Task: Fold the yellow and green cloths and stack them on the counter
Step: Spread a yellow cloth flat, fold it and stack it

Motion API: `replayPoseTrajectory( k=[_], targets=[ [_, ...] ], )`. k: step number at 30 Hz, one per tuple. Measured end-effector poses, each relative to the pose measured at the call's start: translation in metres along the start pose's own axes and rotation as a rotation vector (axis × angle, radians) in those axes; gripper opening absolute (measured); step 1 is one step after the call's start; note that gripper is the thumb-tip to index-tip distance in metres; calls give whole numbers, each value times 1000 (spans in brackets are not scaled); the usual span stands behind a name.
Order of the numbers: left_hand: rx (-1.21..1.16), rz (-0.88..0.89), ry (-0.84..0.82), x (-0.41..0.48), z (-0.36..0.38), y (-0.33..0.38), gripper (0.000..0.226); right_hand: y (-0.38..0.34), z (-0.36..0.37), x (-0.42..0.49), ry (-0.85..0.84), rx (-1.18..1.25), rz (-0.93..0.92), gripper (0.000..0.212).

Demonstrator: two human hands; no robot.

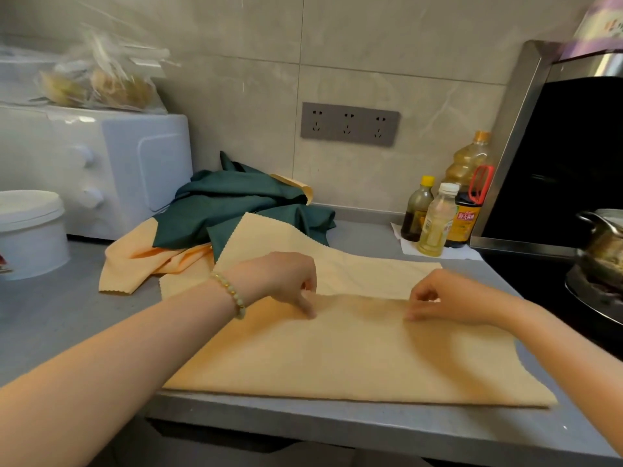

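cloth [337, 358] lies pinched under left grip [286, 278] and right grip [445, 298].

My grey tabletop [67, 318] carries a yellow cloth [354, 358] lying flat at the front edge. Behind that cloth, a green cloth [236, 207] sits on a crumpled cloth [135, 261]. To its left are an oven [111, 173] and a tub [30, 230]. To its right rear, bottles [438, 220] stand on paper [465, 252].

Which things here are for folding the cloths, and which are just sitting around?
For the job: flat yellow cloth, crumpled yellow cloth, green cloth, left hand, right hand, counter.
Just lying about: white oven, white bucket, oil bottles, wall sockets, pot.
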State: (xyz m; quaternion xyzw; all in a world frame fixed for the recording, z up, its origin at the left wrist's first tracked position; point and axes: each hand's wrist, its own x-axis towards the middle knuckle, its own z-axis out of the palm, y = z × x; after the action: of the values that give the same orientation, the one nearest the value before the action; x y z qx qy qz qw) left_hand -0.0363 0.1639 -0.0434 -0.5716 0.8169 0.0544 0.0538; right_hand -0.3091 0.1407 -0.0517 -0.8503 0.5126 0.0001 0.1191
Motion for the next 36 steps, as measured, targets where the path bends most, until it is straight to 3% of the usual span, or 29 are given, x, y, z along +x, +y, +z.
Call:
replayPoseTrajectory(
  k=[3,5,9,12,15,20,36],
  targets=[
    [49,-16,169,20,22,-12,39,12,18,28,20,-52,83,19],
    [10,-19,207,31,40,-17,55,15,30,38,73,-21,126,23],
    [-171,-55,103,44,73,-11,84,23,57,51,128,200,129,51],
    [-222,-67,36,50,91,0,89,31,79,49,104,148,102,55],
    [-204,-62,42,55,98,10,91,40,85,36,160,176,90,51],
    [-200,-55,10,58,94,17,91,44,78,29,247,494,85,12],
    [-228,-78,-37,58,82,17,83,51,65,40,278,401,129,11]
  ],
)
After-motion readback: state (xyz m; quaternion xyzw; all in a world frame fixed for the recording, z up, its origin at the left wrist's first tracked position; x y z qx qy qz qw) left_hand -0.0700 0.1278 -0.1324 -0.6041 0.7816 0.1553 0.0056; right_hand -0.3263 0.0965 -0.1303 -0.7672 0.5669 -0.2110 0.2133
